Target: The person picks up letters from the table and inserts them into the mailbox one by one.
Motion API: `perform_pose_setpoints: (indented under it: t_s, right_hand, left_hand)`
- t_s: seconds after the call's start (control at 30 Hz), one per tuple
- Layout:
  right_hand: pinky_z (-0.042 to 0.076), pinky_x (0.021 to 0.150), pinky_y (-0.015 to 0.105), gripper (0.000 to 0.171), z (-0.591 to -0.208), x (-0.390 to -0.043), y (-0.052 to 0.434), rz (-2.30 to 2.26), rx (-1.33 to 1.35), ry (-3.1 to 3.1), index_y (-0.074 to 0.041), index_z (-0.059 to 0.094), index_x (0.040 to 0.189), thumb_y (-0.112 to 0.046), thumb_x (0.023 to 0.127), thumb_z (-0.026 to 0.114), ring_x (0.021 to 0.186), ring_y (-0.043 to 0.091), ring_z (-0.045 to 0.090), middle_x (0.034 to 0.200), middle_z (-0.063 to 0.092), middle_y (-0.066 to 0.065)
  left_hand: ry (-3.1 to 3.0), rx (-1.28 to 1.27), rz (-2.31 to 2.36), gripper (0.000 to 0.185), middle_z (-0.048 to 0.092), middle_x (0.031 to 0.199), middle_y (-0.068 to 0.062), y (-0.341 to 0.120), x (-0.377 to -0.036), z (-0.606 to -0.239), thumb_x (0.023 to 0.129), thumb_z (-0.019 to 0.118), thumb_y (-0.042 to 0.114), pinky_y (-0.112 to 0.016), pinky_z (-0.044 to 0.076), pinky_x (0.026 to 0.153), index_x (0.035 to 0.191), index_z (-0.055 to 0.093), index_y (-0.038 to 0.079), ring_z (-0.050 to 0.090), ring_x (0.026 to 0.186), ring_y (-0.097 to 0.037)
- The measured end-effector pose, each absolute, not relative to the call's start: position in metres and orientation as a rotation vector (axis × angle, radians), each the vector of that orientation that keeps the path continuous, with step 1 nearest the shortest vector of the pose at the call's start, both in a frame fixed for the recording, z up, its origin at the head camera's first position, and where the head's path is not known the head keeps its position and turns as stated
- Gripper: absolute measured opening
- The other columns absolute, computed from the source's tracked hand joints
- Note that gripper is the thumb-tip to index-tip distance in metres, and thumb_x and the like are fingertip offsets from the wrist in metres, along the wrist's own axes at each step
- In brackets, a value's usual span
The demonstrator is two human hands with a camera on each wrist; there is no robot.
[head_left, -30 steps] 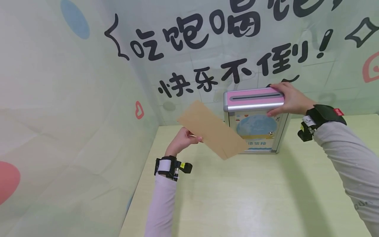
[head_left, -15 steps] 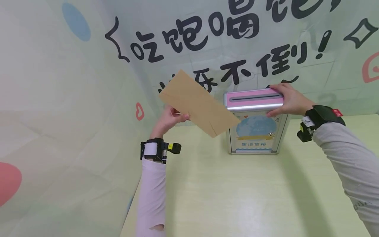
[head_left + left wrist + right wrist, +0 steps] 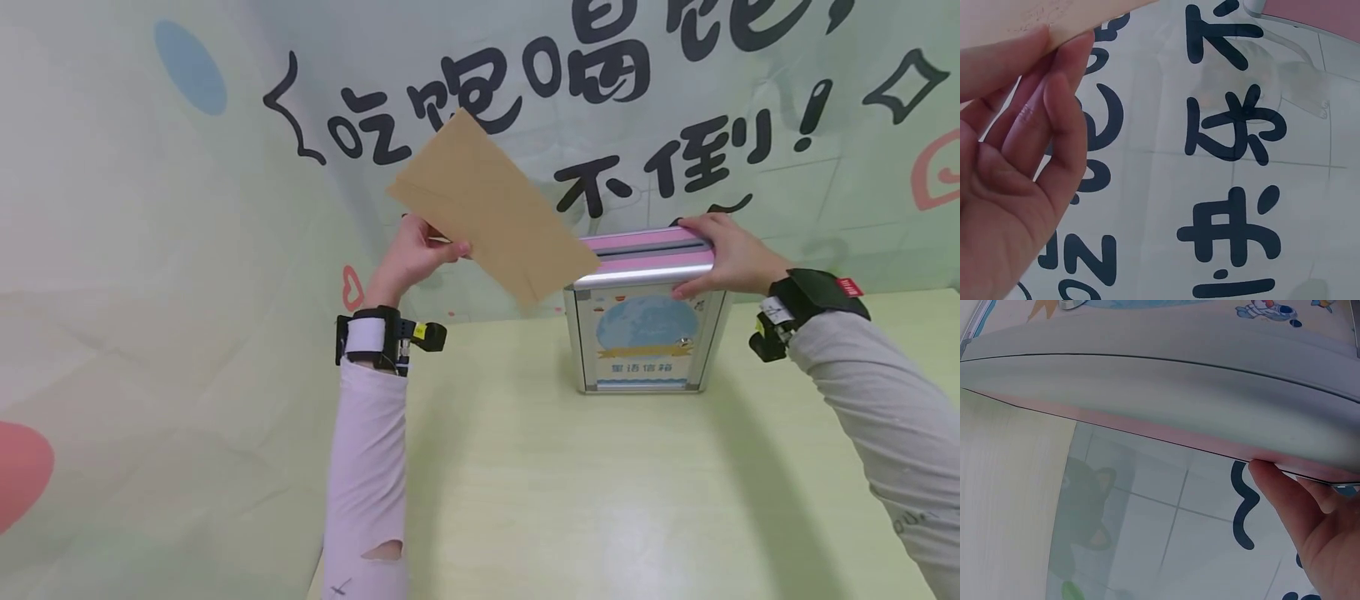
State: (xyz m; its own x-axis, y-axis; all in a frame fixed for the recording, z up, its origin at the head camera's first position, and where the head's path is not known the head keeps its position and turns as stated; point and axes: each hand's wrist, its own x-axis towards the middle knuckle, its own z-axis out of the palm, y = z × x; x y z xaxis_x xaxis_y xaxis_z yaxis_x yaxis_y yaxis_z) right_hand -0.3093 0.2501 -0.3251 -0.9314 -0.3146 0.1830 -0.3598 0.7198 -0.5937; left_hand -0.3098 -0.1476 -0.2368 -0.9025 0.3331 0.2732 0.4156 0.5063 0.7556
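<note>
A brown kraft envelope [image 3: 491, 208] is pinched at its left edge by my left hand [image 3: 412, 254], thumb in front. It tilts down to the right, and its lower right corner overlaps the top left of the mailbox [image 3: 645, 333] in the head view. That box has a silver frame, a pink top with a long dark slot [image 3: 652, 248], and a blue picture on its front. My right hand [image 3: 738, 254] grips the top right end, thumb on the front and fingers over the back. In the left wrist view the thumb and fingers hold the envelope's edge [image 3: 1035, 22].
The mailbox stands on a pale wooden table [image 3: 540, 467], close to the back. Behind it hangs a light wall sheet [image 3: 810, 183] with large black characters. Another pale sheet [image 3: 187, 333] covers the left side, along the table's left edge.
My left hand has moved up and to the left with the envelope, lifting it off the mailbox's front in the view. The right hand keeps its grip on the box.
</note>
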Motion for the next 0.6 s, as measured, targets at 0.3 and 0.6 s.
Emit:
perform_pose_setpoints:
  t_s: [0.3, 0.6]
  right_hand:
    - [0.036, 0.084, 0.056, 0.1, -0.325, -0.309, 0.254, 1.0, 0.552, -2.841, 0.001, 0.028, 0.137, -0.028, 0.059, 0.083, 0.103, 0.039, 0.036, 0.126, 0.03, 0.023]
    - [0.036, 0.085, 0.053, 0.102, -0.325, -0.309, 0.251, 1.028, 0.56, -2.844, 0.001, 0.028, 0.138, -0.025, 0.057, 0.085, 0.104, 0.038, 0.036, 0.127, 0.03, 0.023]
  left_hand:
    - [-2.688, -0.725, -1.138, 0.037, 0.062, 0.107, -0.014, -0.116, -0.323, -0.206, 0.08, 0.065, 0.01, -0.027, 0.05, 0.075, 0.114, 0.053, 0.001, 0.062, 0.092, -0.022]
    - [-2.622, -0.832, -1.065, 0.028, 0.062, 0.101, -0.012, -0.076, -0.329, -0.192, 0.08, 0.064, 0.004, -0.021, 0.049, 0.079, 0.107, 0.057, 0.0, 0.061, 0.092, -0.019]
